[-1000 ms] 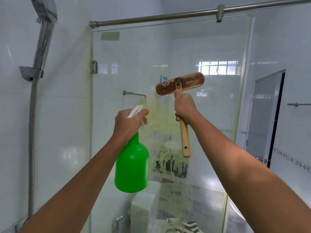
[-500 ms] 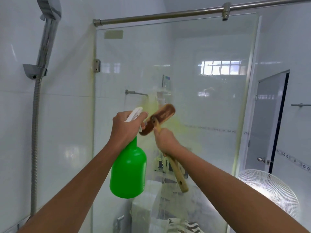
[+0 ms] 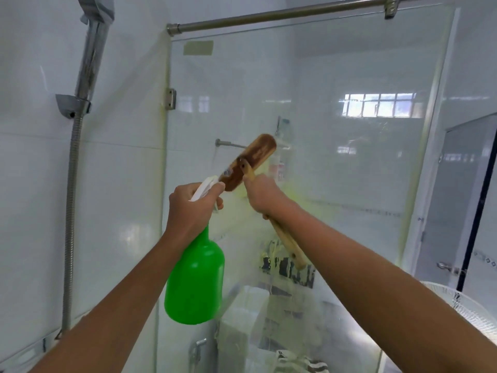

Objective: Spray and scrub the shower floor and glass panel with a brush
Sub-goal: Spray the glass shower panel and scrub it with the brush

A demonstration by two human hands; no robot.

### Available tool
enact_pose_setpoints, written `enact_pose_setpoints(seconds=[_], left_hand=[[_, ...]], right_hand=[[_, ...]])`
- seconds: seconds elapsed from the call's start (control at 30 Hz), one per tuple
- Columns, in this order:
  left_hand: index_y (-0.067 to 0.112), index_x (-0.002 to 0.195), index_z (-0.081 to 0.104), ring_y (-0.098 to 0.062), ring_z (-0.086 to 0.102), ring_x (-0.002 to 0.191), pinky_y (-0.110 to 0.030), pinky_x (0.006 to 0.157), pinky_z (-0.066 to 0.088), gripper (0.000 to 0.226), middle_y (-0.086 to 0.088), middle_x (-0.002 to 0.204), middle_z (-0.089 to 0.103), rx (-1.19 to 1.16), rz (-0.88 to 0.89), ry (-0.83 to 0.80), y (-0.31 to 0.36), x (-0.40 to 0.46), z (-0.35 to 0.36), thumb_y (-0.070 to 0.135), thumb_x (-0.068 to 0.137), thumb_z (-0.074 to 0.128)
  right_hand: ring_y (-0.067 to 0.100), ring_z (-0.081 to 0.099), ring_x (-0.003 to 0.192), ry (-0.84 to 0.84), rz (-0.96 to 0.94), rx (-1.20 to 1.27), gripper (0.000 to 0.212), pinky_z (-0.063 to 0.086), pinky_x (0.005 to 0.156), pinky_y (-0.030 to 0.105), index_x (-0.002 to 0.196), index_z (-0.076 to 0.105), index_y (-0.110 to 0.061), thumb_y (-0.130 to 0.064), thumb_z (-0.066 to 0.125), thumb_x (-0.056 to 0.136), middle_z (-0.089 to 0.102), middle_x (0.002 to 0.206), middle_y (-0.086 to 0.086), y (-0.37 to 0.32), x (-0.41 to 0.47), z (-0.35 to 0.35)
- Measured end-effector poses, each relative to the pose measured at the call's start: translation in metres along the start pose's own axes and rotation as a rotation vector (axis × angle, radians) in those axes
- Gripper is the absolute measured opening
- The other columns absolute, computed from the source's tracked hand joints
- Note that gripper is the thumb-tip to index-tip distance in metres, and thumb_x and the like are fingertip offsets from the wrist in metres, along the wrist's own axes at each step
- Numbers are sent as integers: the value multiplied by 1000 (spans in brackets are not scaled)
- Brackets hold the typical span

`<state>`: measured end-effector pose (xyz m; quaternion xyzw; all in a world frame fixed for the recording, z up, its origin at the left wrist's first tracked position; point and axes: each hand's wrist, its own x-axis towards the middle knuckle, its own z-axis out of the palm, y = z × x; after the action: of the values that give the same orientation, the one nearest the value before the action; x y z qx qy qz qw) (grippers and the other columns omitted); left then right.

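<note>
Left hand grips green spray bottle by trigger head, nozzle toward glass panel, ready to wet. Right hand clamps brush handle; head tilted against glass for scrubbing yellowish film.

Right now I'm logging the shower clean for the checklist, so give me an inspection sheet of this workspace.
Surface: glass panel upright, yellowish spray film near its middle.
Job's things: green spray bottle raised; wooden brush head tilted against the glass.
Clutter: nothing seen inside the shower.
Hands: left hand grips the bottle's white trigger head; right hand grips the brush handle.
Cables: shower hose hangs down the left wall.
Surroundings: top rail, white fan at lower right, window beyond the glass.
</note>
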<state>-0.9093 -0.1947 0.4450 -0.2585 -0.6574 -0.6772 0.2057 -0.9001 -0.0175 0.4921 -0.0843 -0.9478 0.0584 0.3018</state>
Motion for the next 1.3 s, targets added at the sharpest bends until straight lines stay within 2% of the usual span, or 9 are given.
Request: enact_pose_setpoints(seconds=[0.13,0.27,0.43,0.63,0.73,0.9,1.07,1.17,1.3], left_hand=[[21,65,78,-28,77,73,-54,83,63,33,0,67,77,64,-7,7,-3,-6,-5,45,88,72],[19,65,78,-30,77,73,-55,81,63,31,-1,66,77,48,-46,74,-2,-10,-7,40,89,74],[17,65,77,-28,77,74,-53,83,63,31,-2,67,76,74,-23,130,7,-17,-5,34,91,73],[18,68,78,-27,77,75,-50,83,64,27,-2,68,77,81,-3,156,9,-32,-6,32,91,74],[18,65,77,-28,78,74,-52,83,63,28,-3,67,77,76,-24,132,2,-32,-9,31,90,75],[17,65,77,-30,77,75,-54,83,63,29,-4,67,77,56,-51,74,-13,-19,-8,34,88,75],[16,67,76,-32,75,74,-54,80,62,33,-4,69,76,46,-15,-21,-17,3,-1,44,81,70],[16,67,77,-33,74,74,-55,81,62,32,-3,70,77,17,0,-29,-25,16,-6,40,87,72],[16,66,77,-32,74,73,-54,78,62,33,-3,68,76,-8,10,-81,-42,23,-12,41,87,72]], right_hand=[[18,50,68,-189,-191,-311,41,40,56,31,134,50,-9,-27,24,108,51,93,9,17,-40,64],[34,62,93,-93,-267,-400,36,48,62,36,134,47,-5,-16,28,106,58,112,17,12,7,-2],[36,60,101,115,-158,-348,38,50,77,40,130,52,-4,-6,34,97,59,119,22,-6,83,-93],[34,63,98,-46,-195,-213,57,47,67,36,152,27,-15,-7,40,97,58,112,9,-8,20,13],[32,63,100,-220,-302,-352,51,46,68,36,149,35,-12,-8,42,98,60,118,14,-3,-10,46],[38,62,102,-37,-243,-337,39,44,69,37,139,43,-2,-6,32,102,59,122,23,-8,39,-47],[23,47,62,106,-58,-166,27,44,58,38,119,54,-5,-9,32,104,49,76,10,-9,61,-118],[20,45,58,88,2,-98,34,46,65,38,129,50,2,-11,30,105,39,69,3,-18,40,-76],[21,50,62,-133,69,-113,37,47,47,32,117,51,-3,-30,28,108,53,95,14,-31,-9,26]])
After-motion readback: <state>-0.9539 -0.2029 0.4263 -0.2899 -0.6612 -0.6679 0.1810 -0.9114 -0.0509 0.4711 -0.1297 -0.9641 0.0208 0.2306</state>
